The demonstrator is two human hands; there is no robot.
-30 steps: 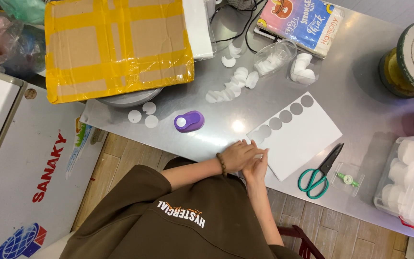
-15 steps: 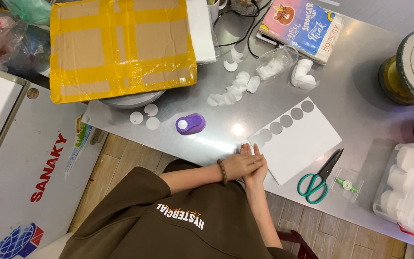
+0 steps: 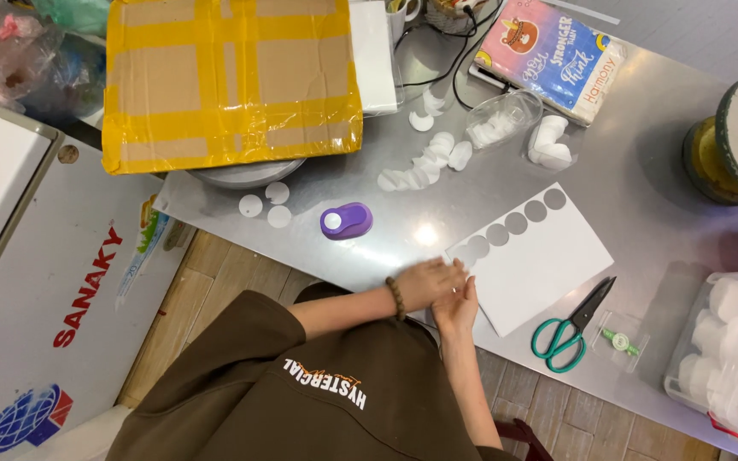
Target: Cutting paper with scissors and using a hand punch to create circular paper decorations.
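Both hands are together at the near edge of the bench [image 3: 642, 179]: the left hand [image 3: 429, 282] lies flat, fingers stretched, over the right hand [image 3: 457, 309], right at the corner of the white sheet [image 3: 548, 265] with its row of punched round holes; can't tell if anything's pinched between them. I'd say pin that corner down flat before sliding the sheet. The purple hole punch [image 3: 346, 220] sits well apart to the left, green-handled scissors [image 3: 570, 329] to the right.
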